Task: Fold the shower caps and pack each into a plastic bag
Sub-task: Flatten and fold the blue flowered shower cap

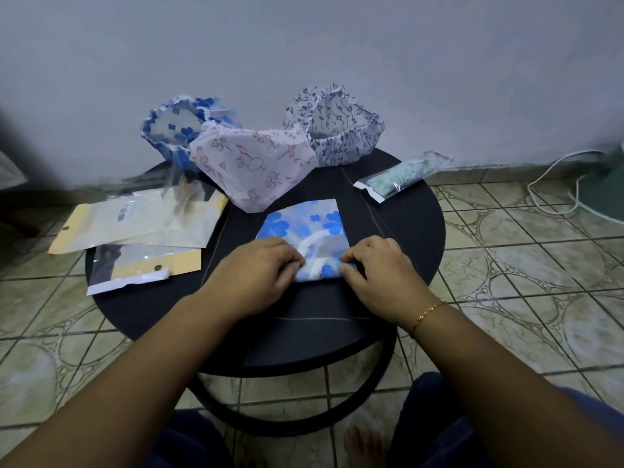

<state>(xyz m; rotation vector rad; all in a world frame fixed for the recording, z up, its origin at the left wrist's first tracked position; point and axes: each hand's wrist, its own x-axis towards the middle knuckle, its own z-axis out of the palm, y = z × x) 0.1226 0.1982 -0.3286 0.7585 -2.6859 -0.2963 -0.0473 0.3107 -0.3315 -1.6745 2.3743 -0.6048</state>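
Round dark table (398,231) stood on patterned floor tiles (526,285), close to a pale wall (304,45); a white cable (553,170) ran along the floor at the right.

Along the table's far edge: a blue-flowered cap (175,130) at the left, a pink-printed cap (253,163) in the middle, a dark-printed cap (337,126) at the right, all three unfolded.

At the right edge lay a clear plastic bag (401,179) with a rolled green-patterned cap inside. At the left edge lay flat packets (135,224), overhanging the rim; contents not readable.

Near the table's centre lay the light blue shower cap (304,228), folded flat, its near end rolled up. Left hand (260,268) and right hand (378,268) each had fingers curled around that rolled end, one at each side.
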